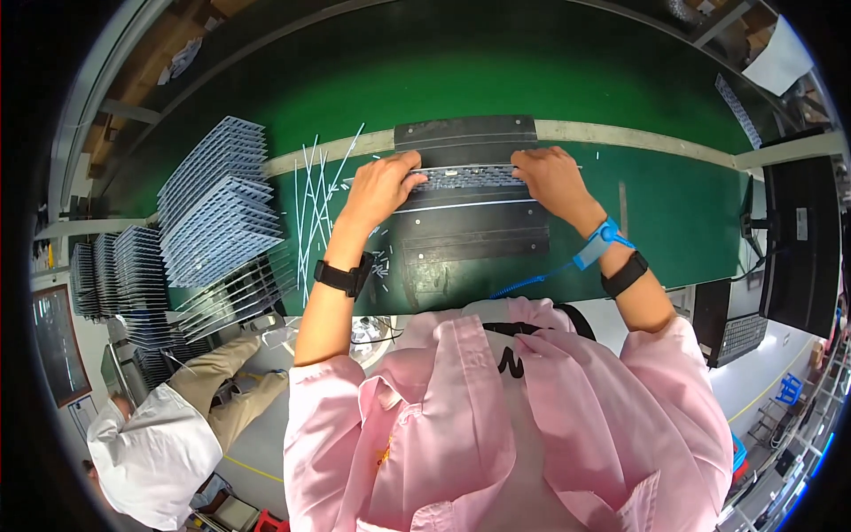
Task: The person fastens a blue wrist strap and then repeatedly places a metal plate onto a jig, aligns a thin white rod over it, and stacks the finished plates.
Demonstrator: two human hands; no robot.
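A long, narrow circuit board panel [470, 177] with rows of small pale sections lies crosswise over a black fixture [474, 241] on the green bench. My left hand [383, 188] pinches the panel's left end, thumb toward me and fingers on the far side. At the other end my right hand [551, 182] grips it in the same way, with its fingers curled. Just nearer to me, a thin pale strip [465, 205] runs across the fixture. A blue wrist strap [596, 246] with a coiled cord is on my right wrist.
Several thin white strips [308, 213] and small offcuts [379, 266] lie left of the fixture. Tall stacks of board panels [217, 208] stand further left. A person in white [160, 452] is at lower left. A monitor [802, 230] and a keyboard [740, 339] are at right.
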